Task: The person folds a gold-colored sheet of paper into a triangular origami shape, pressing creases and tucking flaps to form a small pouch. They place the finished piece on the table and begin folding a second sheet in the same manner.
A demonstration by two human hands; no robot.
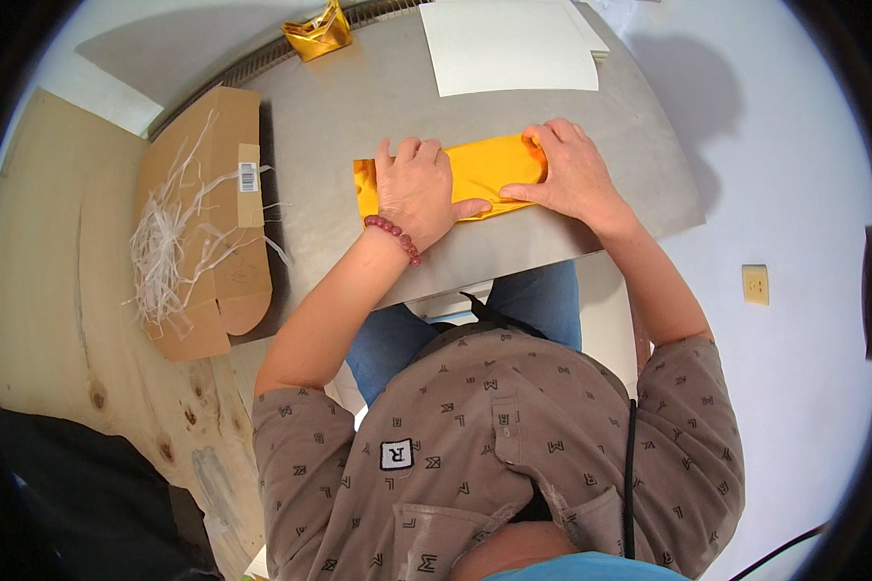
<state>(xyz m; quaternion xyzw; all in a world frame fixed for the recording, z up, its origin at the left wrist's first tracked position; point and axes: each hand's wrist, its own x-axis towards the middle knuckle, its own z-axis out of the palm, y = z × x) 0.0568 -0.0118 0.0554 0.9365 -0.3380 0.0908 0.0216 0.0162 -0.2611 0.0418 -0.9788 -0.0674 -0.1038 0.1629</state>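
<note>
A flat, folded strip of shiny gold foil paper lies lengthwise on the grey metal table in front of me. My left hand rests palm down across its left part, thumb stretched to the right along the near edge and fingers reaching over the far edge. A short left end of the strip sticks out past that hand. At the other end, my right hand grips the foil between the thumb on the near side and the fingers at the far side. The foil bends and creases there. What lies beneath it is hidden.
A brown cardboard box with white shredded paper strips stands left of the table. A crumpled gold foil piece sits at the back left. White sheets lie at the back. A wall outlet is at right.
</note>
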